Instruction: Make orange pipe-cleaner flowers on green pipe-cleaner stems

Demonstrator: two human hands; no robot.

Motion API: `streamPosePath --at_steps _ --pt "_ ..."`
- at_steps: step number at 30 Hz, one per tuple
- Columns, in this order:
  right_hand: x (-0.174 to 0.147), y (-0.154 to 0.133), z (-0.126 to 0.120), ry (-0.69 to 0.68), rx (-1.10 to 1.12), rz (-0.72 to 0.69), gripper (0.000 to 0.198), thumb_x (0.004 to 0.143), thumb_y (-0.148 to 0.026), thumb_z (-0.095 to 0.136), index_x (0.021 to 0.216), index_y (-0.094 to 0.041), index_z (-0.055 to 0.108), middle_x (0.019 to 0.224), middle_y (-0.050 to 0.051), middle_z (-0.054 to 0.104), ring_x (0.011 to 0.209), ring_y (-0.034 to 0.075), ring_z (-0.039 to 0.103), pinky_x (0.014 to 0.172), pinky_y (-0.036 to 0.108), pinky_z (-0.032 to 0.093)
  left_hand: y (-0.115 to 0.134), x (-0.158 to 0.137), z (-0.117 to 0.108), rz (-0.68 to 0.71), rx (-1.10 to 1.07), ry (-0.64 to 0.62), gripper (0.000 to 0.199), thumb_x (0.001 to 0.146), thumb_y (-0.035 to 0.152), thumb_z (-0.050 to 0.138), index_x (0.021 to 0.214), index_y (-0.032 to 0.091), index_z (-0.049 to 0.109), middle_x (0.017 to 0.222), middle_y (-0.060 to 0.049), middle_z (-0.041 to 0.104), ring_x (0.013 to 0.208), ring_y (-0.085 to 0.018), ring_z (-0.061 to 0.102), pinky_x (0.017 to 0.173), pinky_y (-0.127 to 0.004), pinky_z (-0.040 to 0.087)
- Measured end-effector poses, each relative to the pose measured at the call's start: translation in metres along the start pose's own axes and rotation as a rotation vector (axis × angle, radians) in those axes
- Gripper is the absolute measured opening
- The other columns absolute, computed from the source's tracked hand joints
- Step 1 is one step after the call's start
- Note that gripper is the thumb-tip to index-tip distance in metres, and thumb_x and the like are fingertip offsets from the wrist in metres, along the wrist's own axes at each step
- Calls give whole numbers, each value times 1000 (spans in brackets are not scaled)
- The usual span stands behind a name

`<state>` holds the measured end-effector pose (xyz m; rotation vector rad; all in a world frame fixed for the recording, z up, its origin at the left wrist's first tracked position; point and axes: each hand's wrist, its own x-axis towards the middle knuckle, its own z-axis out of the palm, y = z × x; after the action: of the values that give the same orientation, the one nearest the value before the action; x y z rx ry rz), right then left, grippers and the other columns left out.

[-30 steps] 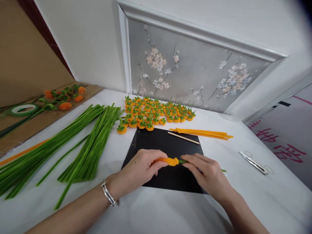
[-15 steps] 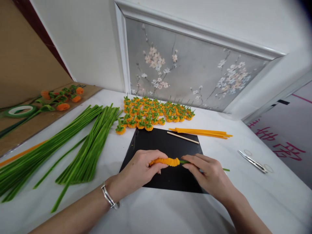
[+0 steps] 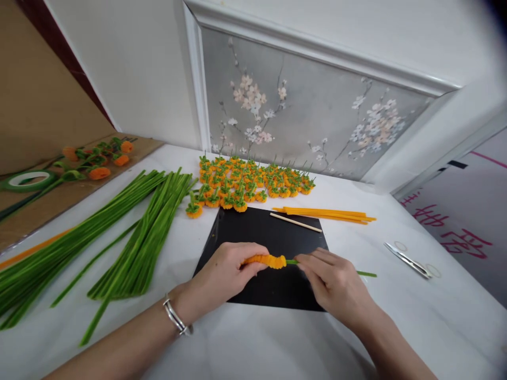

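Note:
Above a black mat (image 3: 269, 293), my left hand (image 3: 233, 269) pinches a coiled orange pipe cleaner (image 3: 273, 261) between thumb and fingers. Its right end pokes out of the grip in tight ridges. From that end runs a green pipe cleaner (image 3: 292, 262), and my right hand (image 3: 335, 277) is closed on it. The green stem's far tip shows past the right hand's knuckles. What lies inside each fist is hidden. A thin wooden stick (image 3: 296, 222) rests on the mat's far edge, beyond both hands.
Two bundles of green pipe cleaners (image 3: 146, 237) lie to the left. Many small orange flowers (image 3: 237, 184) stand at the back. Orange pipe cleaners (image 3: 328, 215) and tweezers (image 3: 407, 260) lie right. Green tape (image 3: 29, 180) and finished flowers (image 3: 99, 172) sit on cardboard at far left.
My right hand has shifted slightly left, and both hands still grip the same pieces. A little more of the green stem shows past the right hand. The view has tilted slightly.

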<state>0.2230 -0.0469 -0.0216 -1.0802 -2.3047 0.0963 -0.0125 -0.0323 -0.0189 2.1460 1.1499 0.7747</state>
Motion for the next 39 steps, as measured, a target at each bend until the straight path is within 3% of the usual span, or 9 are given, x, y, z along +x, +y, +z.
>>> streamPosePath --at_steps 4,6,11,20,23,26,31,35,39 --pt "-2 0 -4 -24 -175 -20 23 90 -9 45 95 -15 66 72 5 64 69 17 57 61 28 45 2 -4 1 40 143 -55 40 88 17 51 128 26 50 116 -2 66 97 -19 64 82 -29 49" --pt "-2 -1 -4 -34 -223 -41 26 89 -6 44 97 -16 67 72 4 64 70 17 57 61 27 45 4 -5 2 32 176 -93 46 90 19 51 134 28 42 119 -3 63 100 -20 62 83 -30 49" --pt "0 -6 -2 -30 -288 -106 33 87 -1 40 96 -16 68 71 5 64 69 17 56 62 28 46 9 -3 3 25 215 -156 27 95 21 42 116 28 56 94 0 60 79 -15 61 72 -24 47" --pt "2 -13 8 12 -275 -159 33 86 0 40 98 -14 67 71 6 66 63 16 54 61 28 47 11 -4 7 8 255 -185 26 95 21 39 112 25 59 90 -2 59 73 -16 59 64 -25 43" --pt "3 -12 6 26 -254 -161 32 87 -1 39 96 -14 67 71 6 67 64 16 55 60 28 47 13 -5 4 -14 138 -195 32 92 23 47 123 27 53 105 -4 61 90 -19 61 78 -29 46" --pt "3 -6 -1 52 -218 -113 31 88 -1 40 95 -14 66 75 6 68 66 16 56 62 28 47 14 -4 -5 -112 -99 -220 59 82 31 64 136 29 40 127 -7 55 110 -23 56 90 -33 45" --pt "4 5 -11 89 -167 -62 28 90 -4 41 94 -16 66 80 6 68 70 16 58 64 27 47 5 5 -20 -376 -548 -383 44 86 35 56 126 16 49 105 -10 67 85 -18 67 75 -32 51" --pt "4 7 -10 95 -173 -47 28 91 -6 41 94 -18 67 80 5 69 69 15 58 66 27 47 -1 7 -17 -410 -753 -414 42 81 27 65 119 14 55 94 -9 71 77 -15 68 71 -28 51" --pt "3 9 -9 33 -194 -54 30 92 -8 39 94 -19 67 80 4 69 69 15 58 64 26 45 3 5 -14 -406 -788 -452 37 81 25 64 116 15 60 93 -7 70 73 -13 66 72 -28 51"
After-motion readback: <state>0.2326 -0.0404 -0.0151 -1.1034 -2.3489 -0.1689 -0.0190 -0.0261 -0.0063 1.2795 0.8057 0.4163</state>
